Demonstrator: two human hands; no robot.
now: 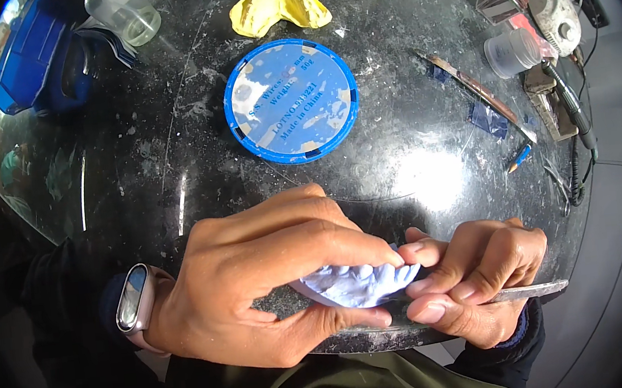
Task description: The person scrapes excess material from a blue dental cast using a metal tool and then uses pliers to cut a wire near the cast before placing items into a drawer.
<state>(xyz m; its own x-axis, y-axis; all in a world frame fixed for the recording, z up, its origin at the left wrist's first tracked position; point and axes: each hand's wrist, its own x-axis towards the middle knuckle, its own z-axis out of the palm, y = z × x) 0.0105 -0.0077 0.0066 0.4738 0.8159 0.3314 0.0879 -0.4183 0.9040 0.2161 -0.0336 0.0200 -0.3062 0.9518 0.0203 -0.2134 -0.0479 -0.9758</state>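
Close to the table's near edge, my left hand (270, 278) grips a pale bluish dental cast (355, 284), its row of teeth showing between fingers and thumb. The cast's left part is hidden under the palm. My right hand (472, 279) meets the cast's right end with its fingertips and is closed round a thin, flat metal hand tool (537, 291). One end of the tool sticks out to the right past the fingers; its working tip is hidden among the fingers by the cast.
A round blue wire spool (291, 101) lies beyond my hands, with a yellow dental cast (280, 6) behind it. Far left are a glass bottle (127, 18) and a blue container (27, 53). At right lie a long blade-like tool (478, 93), a plastic cup (512, 52) and a corded handpiece (571, 106).
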